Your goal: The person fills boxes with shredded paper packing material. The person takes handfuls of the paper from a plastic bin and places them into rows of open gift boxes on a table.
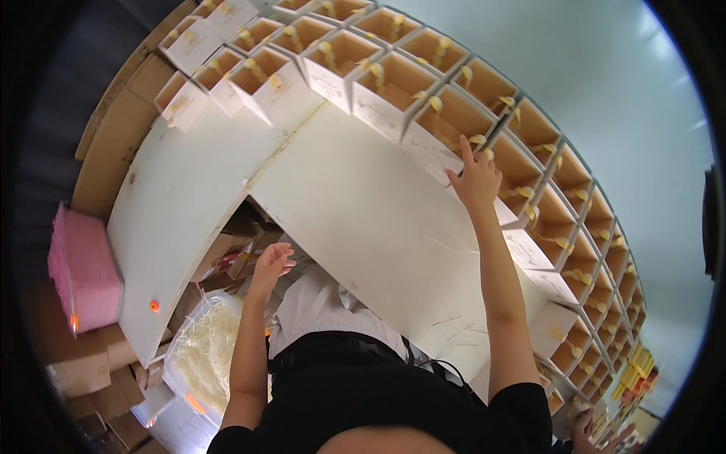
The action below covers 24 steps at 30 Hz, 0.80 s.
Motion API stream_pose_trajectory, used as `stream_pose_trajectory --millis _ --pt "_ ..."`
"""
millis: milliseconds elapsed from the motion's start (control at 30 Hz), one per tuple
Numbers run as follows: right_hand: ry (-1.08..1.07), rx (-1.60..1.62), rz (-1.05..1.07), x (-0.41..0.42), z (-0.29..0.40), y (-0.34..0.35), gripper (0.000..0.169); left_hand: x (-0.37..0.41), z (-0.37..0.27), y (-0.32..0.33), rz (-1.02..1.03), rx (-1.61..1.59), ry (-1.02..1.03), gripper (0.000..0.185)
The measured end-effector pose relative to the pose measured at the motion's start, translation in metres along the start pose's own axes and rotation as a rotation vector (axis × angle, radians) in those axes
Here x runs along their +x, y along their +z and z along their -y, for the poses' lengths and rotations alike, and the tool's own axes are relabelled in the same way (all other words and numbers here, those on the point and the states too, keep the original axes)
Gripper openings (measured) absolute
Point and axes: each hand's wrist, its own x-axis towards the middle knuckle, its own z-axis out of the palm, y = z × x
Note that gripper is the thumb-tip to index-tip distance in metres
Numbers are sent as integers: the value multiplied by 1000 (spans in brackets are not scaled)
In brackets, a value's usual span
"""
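Note:
Rows of white open boxes with brown insides (391, 79) and yellow ribbons line the far side of a pale tabletop (363, 187). My right hand (479, 176) reaches to the near edge of one box, fingers spread, index finger pointing over its corner by a yellow ribbon (478, 139). Whether the fingertips touch the box cannot be told. My left hand (275, 267) hangs beside the table's inner corner, fingers loosely curled, with nothing seen in it.
A clear plastic tub of pale shredded filler (207, 352) stands below on the left. Beyond are a pink lined container (91, 272), cardboard boxes (122, 136) and an orange object (154, 306). Another person's hands (595, 434) show at lower right.

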Motion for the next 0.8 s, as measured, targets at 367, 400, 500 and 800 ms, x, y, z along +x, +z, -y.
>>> stream_pose_trajectory --millis 367,400,500,800 --pt "26 347 185 -118 92 16 18 32 7 -40 85 -87 268 20" --pt "40 351 199 -142 109 10 18 44 -2 -35 134 83 349 21" --pt "84 340 212 -195 152 -10 19 53 -58 2 103 473 738 39" --pt "-52 258 24 -189 191 -59 31 108 -65 51 45 1623 1142 24"
